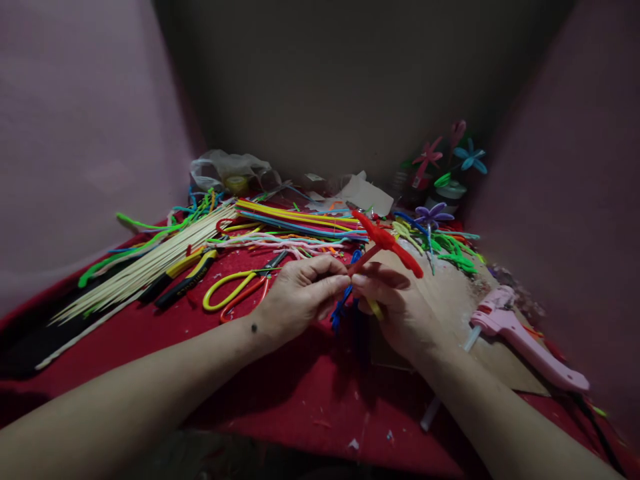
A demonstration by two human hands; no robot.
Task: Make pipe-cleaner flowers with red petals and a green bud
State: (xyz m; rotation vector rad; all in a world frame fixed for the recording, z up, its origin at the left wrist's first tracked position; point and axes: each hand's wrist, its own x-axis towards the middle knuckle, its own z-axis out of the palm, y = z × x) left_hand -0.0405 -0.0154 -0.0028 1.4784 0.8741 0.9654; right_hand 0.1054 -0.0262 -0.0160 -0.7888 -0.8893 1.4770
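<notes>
Flower (387,241) in hand is red, just the one, held up over the middle of the tabletop (295,403). Left hand (295,293) and right hand (403,310) both pinch its stem (364,258) low down, fingers drawn narrow and nearly meeting. A yellow bit (375,309) shows under the right hand; can't tell if it's gripped too. I count four other blooms: two pink (428,159) and one blue (471,157) at back right, one purple (434,214) in front. Container-wise, there's a jar (447,191) near those, but honestly too dark to say whether any stems are in it. Back left is a clear bag (225,161) with one yellow roll (236,184) in or behind it, can't tell which. Tools: one pliers (187,275), one scissors (230,288), one pink glue gun (525,333) partly over the cardboard (445,293). Sticks (150,260) and pipe cleaners (300,217) are way too many to count.
</notes>
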